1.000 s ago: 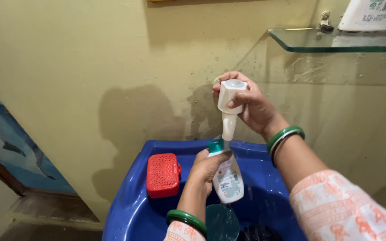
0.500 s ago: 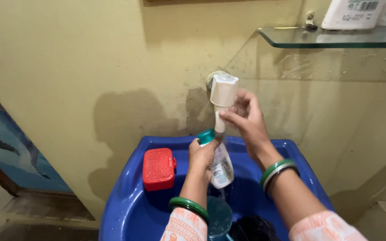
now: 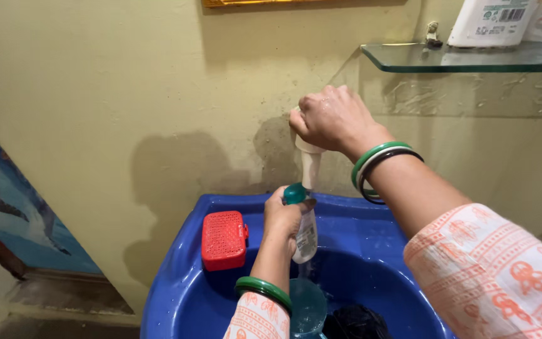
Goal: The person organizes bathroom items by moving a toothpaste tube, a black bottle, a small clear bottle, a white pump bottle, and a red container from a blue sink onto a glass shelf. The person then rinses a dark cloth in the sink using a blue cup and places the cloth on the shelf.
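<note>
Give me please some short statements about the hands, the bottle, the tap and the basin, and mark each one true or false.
1. The right hand is closed over the top of the white tap. True.
2. The left hand holds a small bottle with a green cap under the tap. True.
3. The basin is white. False: it is blue.
4. The red box sits on the glass shelf. False: it rests on the left rim of the basin.
5. Only the right wrist wears a bangle. False: a green bangle is on the left wrist too.
</note>
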